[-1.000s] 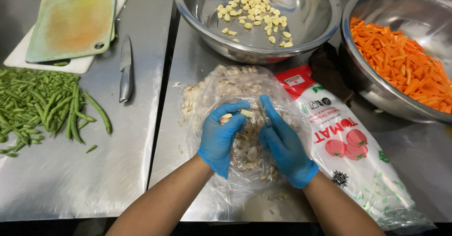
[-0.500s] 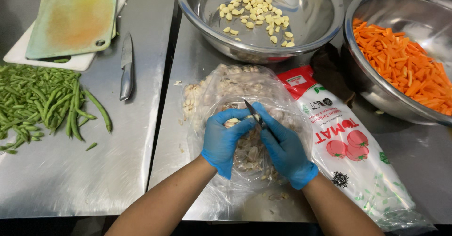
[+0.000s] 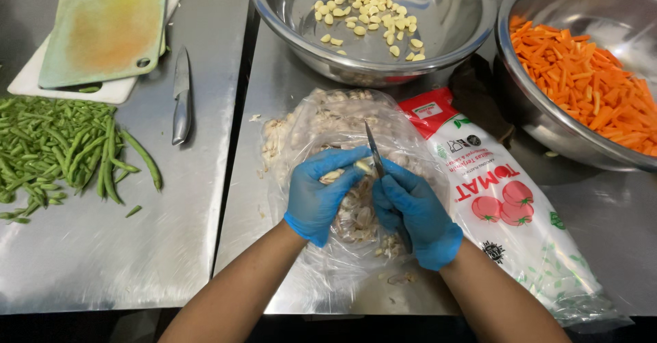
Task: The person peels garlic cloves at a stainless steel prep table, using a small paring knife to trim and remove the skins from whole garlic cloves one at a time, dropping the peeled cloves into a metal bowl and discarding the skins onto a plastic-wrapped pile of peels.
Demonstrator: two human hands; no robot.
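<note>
I work at a steel bench (image 3: 171,247), its brushed top scuffed and dulled with fine scratches. It is made of two sheets, and a dark seam (image 3: 233,144) runs between them from the far side down to the near edge in front of me. Light from above lies soft and pale on the metal, brightest on the left sheet, with blurred reflections along the right. Below the near edge there is only dark shadow (image 3: 137,326); I cannot make out the floor there. No wall or window shows.

Commercial kitchen: steel worktops (image 3: 123,247), prep bowls (image 3: 438,49)
</note>
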